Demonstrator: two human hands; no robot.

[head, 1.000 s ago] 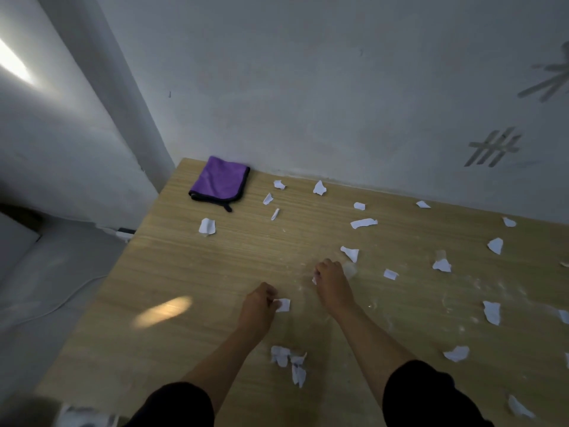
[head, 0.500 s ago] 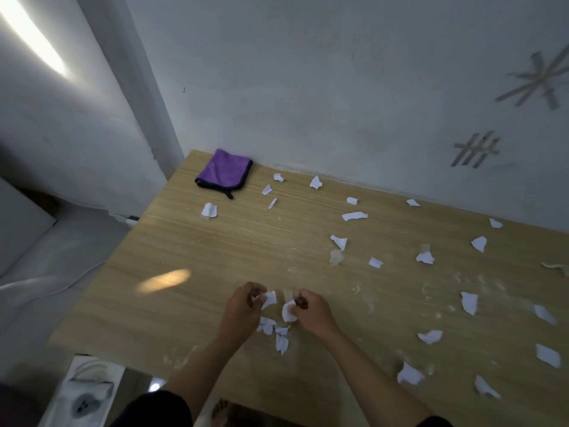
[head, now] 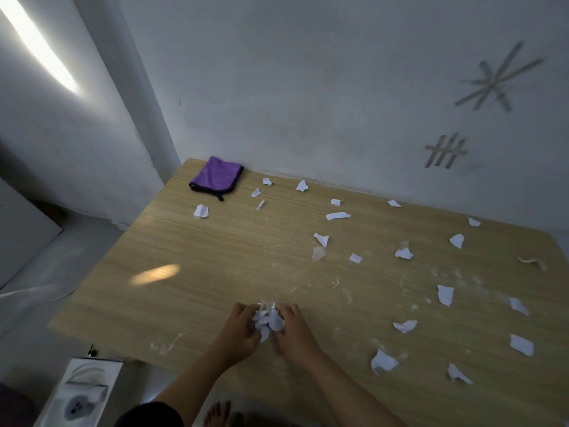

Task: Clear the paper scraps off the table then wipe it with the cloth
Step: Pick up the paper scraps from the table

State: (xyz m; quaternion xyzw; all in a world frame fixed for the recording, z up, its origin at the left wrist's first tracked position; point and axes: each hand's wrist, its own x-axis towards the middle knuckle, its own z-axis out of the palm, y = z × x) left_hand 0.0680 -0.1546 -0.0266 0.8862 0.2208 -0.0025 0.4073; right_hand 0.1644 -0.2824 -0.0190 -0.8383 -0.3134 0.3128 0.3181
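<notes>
Both my hands meet near the table's front edge around a small heap of white paper scraps (head: 268, 320). My left hand (head: 239, 331) cups the heap from the left with curled fingers. My right hand (head: 296, 329) closes on it from the right. Several more scraps lie scattered over the wooden table (head: 191, 291), such as one in the middle (head: 321, 239) and one at the front right (head: 383, 361). A folded purple cloth (head: 217, 177) lies at the far left corner, well away from both hands.
The table stands against a grey wall, with its left and front edges open to the floor. A white box (head: 81, 392) sits on the floor below the front left corner. Dried smears mark the tabletop around the middle and right.
My hands drew back from the table's middle toward the front edge, each bringing a scrap, and came together around the scraps lying there, which are now one heap.
</notes>
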